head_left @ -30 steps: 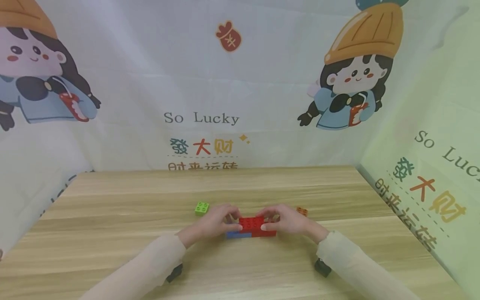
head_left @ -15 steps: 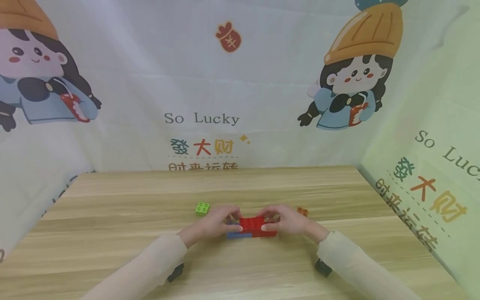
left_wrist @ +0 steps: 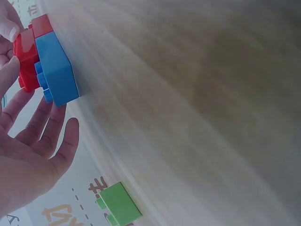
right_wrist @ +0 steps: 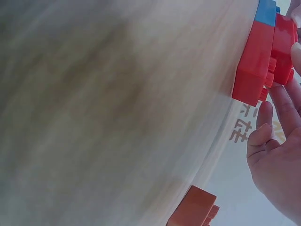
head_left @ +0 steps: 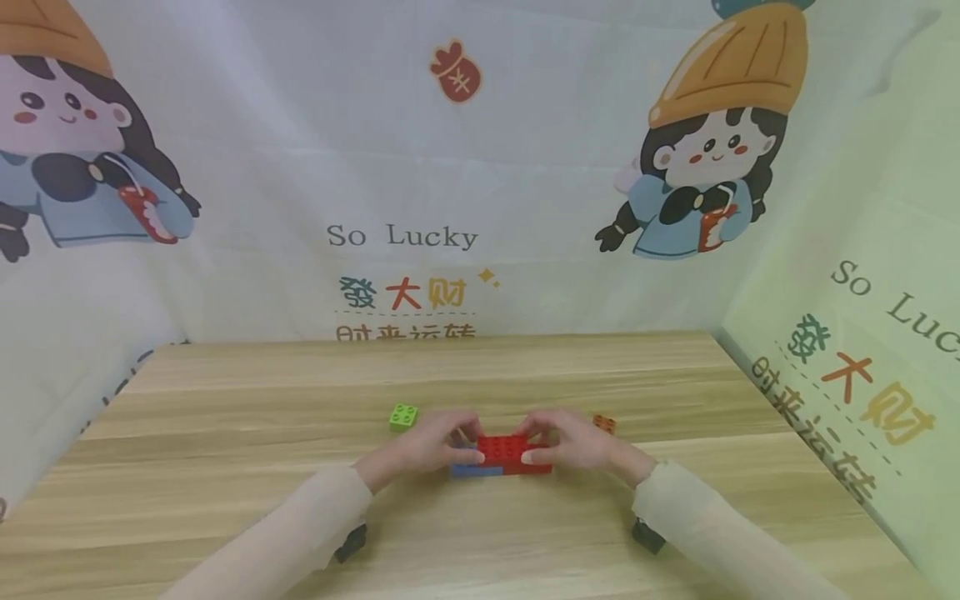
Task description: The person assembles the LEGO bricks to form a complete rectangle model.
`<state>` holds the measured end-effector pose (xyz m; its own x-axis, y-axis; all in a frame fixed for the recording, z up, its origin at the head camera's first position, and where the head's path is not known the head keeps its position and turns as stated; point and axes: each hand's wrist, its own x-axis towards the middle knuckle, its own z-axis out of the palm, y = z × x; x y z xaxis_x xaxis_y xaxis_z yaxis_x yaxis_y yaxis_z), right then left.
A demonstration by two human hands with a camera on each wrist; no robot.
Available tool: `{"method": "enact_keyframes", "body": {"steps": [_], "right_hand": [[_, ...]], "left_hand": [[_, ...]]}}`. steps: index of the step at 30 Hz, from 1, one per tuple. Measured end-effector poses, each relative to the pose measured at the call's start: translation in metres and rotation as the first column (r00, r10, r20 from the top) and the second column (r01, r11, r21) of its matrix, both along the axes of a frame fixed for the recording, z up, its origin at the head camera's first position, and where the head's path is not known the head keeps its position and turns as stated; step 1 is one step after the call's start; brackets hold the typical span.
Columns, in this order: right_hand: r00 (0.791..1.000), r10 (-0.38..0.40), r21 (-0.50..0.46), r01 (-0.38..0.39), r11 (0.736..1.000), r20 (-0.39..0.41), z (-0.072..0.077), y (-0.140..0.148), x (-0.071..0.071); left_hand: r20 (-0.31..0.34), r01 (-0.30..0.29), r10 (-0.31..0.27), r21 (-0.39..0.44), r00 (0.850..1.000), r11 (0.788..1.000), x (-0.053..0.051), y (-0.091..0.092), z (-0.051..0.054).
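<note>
Left grip (head_left: 431, 442): clamped on left end of upper red brick (head_left: 503, 448), thumb near side, fingers behind, smaller fingers spread loose.
Right grip (head_left: 573, 440): same brick, right end, same pinch.
Upper red brick: mid-counter (head_left: 480, 542), studs up, lying across the seam of the two bricks below.
Blue brick (left_wrist: 57, 70): below left, flat on counter, some studs showing past the upper brick.
Lower red brick (right_wrist: 254, 63): below right, end to end with blue brick, some studs showing too.
Seating: cannot tell if upper brick is fully pressed home.
Why held so: a pinch at each end probably keeps the brick level and lined up over the seam.
Why placed so: counter likely backs the lower pair against pressure; bridging both probably ties them.
Green brick (head_left: 403, 417): studs up, beyond and left of left grip, not touched.
Brown brick (head_left: 604, 424): just beyond right grip, partly hidden by it, not touched.
In the way: fingers cover ends of upper brick in head view; loose bricks sit off to either side, not blocking.
Sleeves (head_left: 285, 533): pale, cuffs clear of bricks.
Backdrop (head_left: 300, 167): printed cloth behind counter.
</note>
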<state>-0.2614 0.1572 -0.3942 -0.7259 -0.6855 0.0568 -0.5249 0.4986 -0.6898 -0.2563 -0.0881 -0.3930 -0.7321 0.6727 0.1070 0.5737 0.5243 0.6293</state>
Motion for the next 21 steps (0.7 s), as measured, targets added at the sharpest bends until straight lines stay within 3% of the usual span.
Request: {"method": "enact_keyframes", "body": {"steps": [10, 14, 21], "right_hand": [[1.000, -0.018, -0.001, 0.018, 1.000, 0.012, 0.011, -0.002, 0.009], [0.999, -0.032, 0.017, 0.032, 0.999, 0.003, 0.001, 0.001, 0.001], [0.999, -0.021, 0.010, 0.020, 1.000, 0.030, -0.001, 0.000, 0.002]], "left_hand": [[-0.022, -0.001, 0.001, -0.021, 1.000, 1.000, 0.000, 0.001, 0.000], [-0.021, -0.002, 0.002, -0.024, 1.000, 1.000, -0.001, 0.001, 0.000], [-0.013, -0.009, 0.009, -0.024, 1.000, 1.000, 0.000, 0.001, 0.000]]}}
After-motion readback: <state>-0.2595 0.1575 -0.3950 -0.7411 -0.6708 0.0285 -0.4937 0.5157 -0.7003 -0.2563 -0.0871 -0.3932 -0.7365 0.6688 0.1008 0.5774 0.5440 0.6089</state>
